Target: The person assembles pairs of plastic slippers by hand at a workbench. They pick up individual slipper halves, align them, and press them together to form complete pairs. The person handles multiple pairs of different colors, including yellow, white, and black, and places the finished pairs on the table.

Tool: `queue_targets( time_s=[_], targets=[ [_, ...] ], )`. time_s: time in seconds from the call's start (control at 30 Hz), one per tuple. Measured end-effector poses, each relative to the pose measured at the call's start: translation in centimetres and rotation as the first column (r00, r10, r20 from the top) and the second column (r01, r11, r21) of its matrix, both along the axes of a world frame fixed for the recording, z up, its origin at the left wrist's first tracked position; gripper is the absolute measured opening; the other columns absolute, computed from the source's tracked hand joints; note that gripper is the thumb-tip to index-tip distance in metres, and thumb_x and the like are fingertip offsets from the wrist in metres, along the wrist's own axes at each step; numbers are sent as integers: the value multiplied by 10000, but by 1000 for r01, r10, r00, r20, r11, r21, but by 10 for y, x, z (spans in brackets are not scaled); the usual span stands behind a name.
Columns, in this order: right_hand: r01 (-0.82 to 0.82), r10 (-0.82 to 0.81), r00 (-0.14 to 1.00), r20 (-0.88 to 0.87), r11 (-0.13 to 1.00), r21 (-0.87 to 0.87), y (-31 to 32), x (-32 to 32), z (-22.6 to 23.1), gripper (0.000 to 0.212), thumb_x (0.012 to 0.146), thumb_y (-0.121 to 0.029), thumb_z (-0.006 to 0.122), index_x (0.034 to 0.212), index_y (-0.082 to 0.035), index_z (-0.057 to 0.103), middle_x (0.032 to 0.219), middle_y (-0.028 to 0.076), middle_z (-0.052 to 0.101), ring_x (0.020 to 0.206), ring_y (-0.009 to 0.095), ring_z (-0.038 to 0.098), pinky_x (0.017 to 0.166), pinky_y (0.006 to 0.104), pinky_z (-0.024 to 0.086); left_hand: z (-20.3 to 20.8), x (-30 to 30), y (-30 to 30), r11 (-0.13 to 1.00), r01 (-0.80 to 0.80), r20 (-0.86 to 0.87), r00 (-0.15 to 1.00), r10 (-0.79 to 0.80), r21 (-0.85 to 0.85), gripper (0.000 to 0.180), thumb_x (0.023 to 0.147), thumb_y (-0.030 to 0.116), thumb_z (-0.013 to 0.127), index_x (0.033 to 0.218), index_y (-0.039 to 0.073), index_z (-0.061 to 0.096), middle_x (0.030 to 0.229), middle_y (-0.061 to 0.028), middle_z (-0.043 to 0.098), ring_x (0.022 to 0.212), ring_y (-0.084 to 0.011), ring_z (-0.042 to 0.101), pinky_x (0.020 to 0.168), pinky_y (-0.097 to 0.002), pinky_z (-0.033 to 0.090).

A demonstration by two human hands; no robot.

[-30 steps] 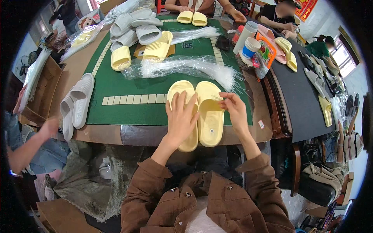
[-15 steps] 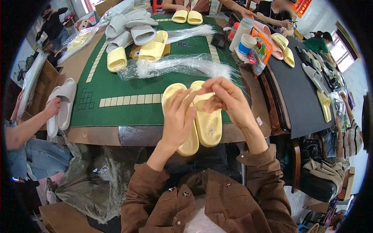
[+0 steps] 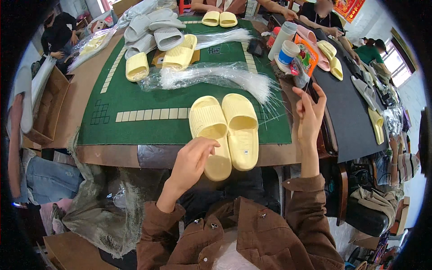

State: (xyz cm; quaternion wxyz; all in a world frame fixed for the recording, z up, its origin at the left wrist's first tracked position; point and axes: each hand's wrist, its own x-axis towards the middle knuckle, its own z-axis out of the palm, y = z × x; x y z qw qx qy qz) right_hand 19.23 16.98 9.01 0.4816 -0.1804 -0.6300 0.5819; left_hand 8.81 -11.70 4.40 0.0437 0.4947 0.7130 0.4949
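Two pale yellow slippers (image 3: pixel 227 130) lie side by side at the near edge of the surface (image 3: pixel 175 155), toes pointing away, heels sticking out a little over the edge. The left hand (image 3: pixel 191 159) hangs just beside the heel of the left slipper, with its fingers curled and pinched together; I cannot tell if it holds anything. The right hand (image 3: pixel 309 114) is lifted up off to the right of the slippers, with its fingertips pinched on something too thin to make out. Behind the slippers, on the green mat (image 3: pixel 130 103), lies a bunch of clear plastic strings (image 3: pixel 216 76). Farther back sit more yellow and grey slippers (image 3: pixel 157 42).
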Motion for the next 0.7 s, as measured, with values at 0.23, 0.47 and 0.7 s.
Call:
queue_targets(
  time_s=[0.23, 0.47, 0.7],
  targets=[
    [-545, 392, 647, 654, 838, 37, -58, 6, -43, 198, 911, -40, 507, 1007, 15, 671, 855, 100, 705, 593, 117, 593, 549, 277, 498, -26, 8, 27, 979, 67, -509, 846, -159, -195, 154, 788, 85, 590, 910, 55, 679, 1146, -82, 590, 1195, -287, 505, 1020, -510, 361],
    [-365, -75, 845, 529, 643, 674, -78, -14, -85, 279, 843, -41, 573, 1109, 41, 581, 969, 225, 606, 945, 392, 586, 788, 466, 492, -41, 21, 24, 966, -167, -353, 931, 90, -195, 225, 729, 69, 620, 924, 80, 732, 1317, -55, 536, 1200, -267, 466, 994, -413, 372],
    [-621, -139, 557, 819, 585, 522, -66, -50, -103, 250, 850, -102, 543, 1034, 62, 584, 980, 268, 607, 962, 406, 580, 813, 467, 478, -70, 13, 30, 998, -53, -77, 996, 50, -45, 356, 740, -65, 574, 1084, -3, 638, 1214, -175, 544, 1110, -389, 526, 931, -427, 450]
  ],
)
